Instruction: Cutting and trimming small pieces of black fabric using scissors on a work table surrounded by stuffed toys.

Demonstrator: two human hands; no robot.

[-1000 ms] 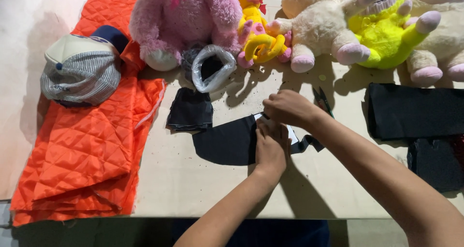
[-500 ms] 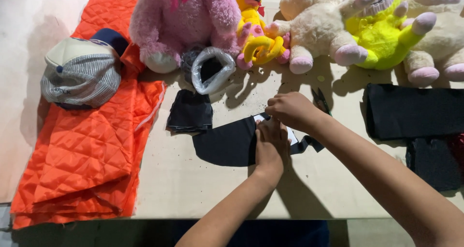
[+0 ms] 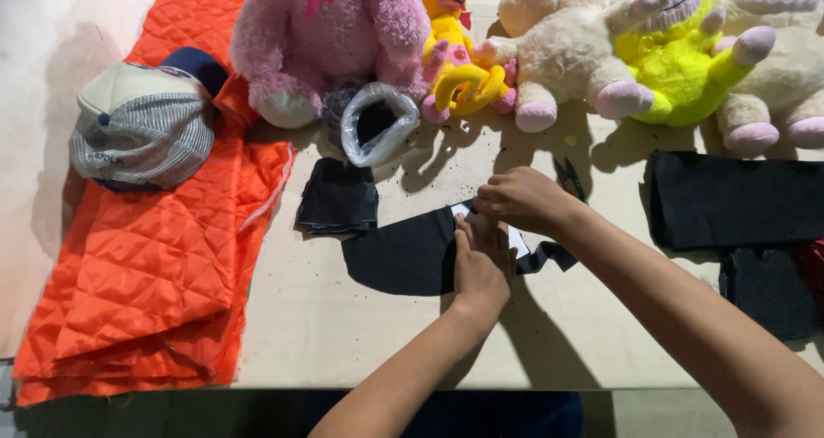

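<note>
Under my hands I see a black fabric piece (image 3: 399, 253) with a white slip (image 3: 515, 236) showing at its right edge, and a smaller black folded cloth (image 3: 338, 196) lies to its left. On the left I see bright orange quilted fabric (image 3: 146, 258) stitched in a diamond pattern, topped by a cap (image 3: 142, 129) with a cream front, grey-and-white striped sides and a navy brim. Along the far edge I see a pink plush (image 3: 322, 35), a yellow toy (image 3: 459, 60), cream plush animals (image 3: 554, 39) with pink feet, one neon yellow plush (image 3: 678, 60), and more black cloth (image 3: 738, 199) on the right.
</note>
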